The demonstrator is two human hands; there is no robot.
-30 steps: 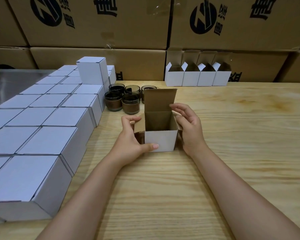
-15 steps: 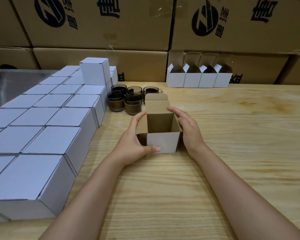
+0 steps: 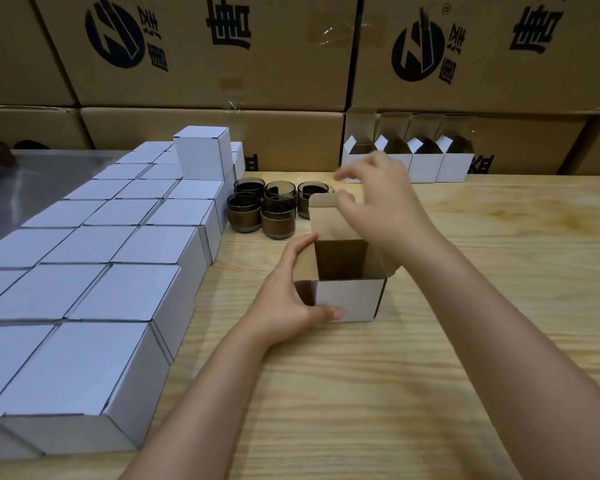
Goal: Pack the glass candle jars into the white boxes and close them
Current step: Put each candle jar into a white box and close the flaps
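Closed boxes (image 3: 125, 296) are filling the left, while the left hand (image 3: 288, 296) is gripping an open box (image 3: 350, 299) and the right hand (image 3: 385, 202), fingers loosely apart, is hovering by five unpacked jars (image 3: 278, 216).

Five dark glass candle jars (image 3: 278, 221) with brown bands (one half hidden behind a flap). Five open white cardboard boxes: four in the back row (image 3: 425, 166), plus the nearest open box (image 3: 347, 299). Well over a dozen closed white cardboard boxes (image 3: 125, 292), running off-frame, one stacked on top (image 3: 201, 157). At least six large brown printed cartons (image 3: 205, 46). One pale wooden desk (image 3: 465, 341).
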